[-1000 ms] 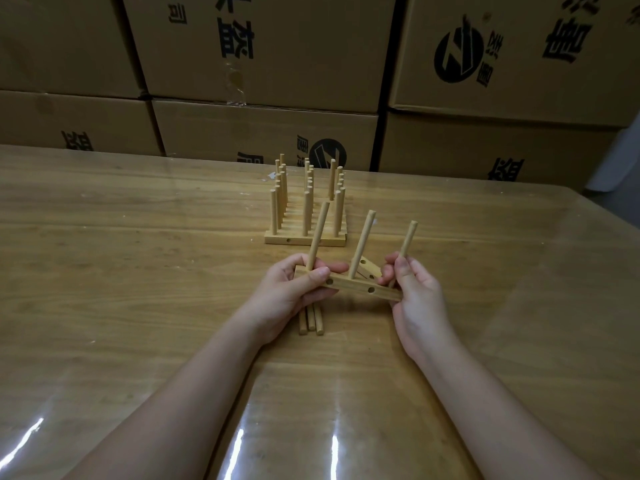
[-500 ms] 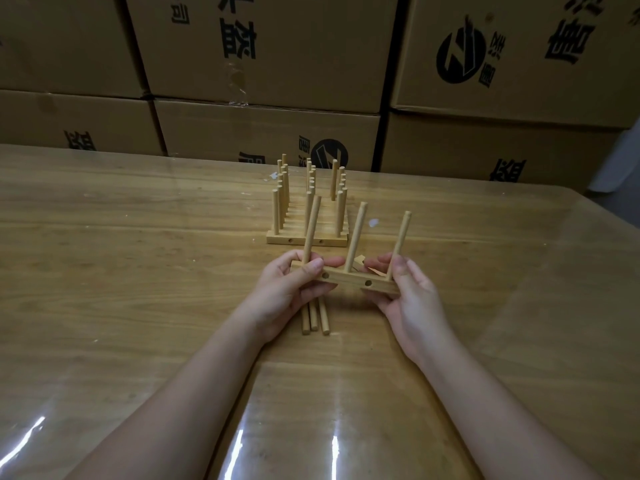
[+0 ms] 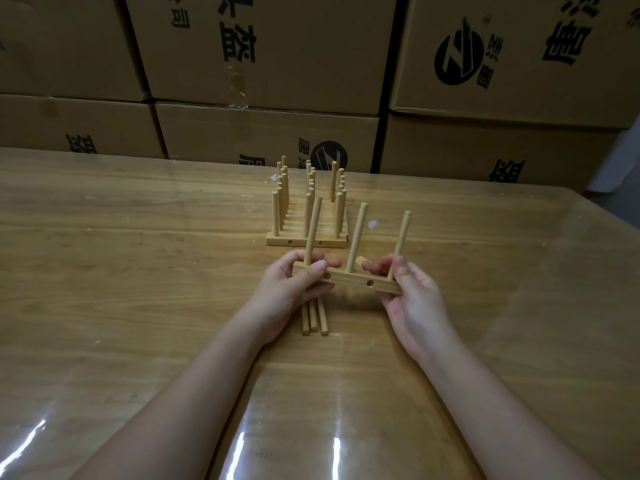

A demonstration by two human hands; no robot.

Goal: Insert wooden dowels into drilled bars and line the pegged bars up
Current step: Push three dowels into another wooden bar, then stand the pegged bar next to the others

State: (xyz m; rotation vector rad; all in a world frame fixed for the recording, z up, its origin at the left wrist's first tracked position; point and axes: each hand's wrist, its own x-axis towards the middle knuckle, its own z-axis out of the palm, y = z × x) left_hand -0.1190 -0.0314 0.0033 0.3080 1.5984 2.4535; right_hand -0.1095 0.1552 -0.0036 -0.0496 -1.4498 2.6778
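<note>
Three dowels (image 3: 356, 237) point up from the crosswise bar (image 3: 351, 279); left hand (image 3: 289, 289) and right hand (image 3: 414, 303) grip its ends.

The bar (image 3: 353, 279) and its three dowels (image 3: 357, 237) were pale, bare wood, smooth and matt, as were the pegged bars (image 3: 280, 241) behind. The worktop (image 3: 138, 271) was wood-grained under a glossy clear film (image 3: 194, 393) that caught glare. The boxes (image 3: 311, 53) were matt brown cardboard, printed in black.
</note>
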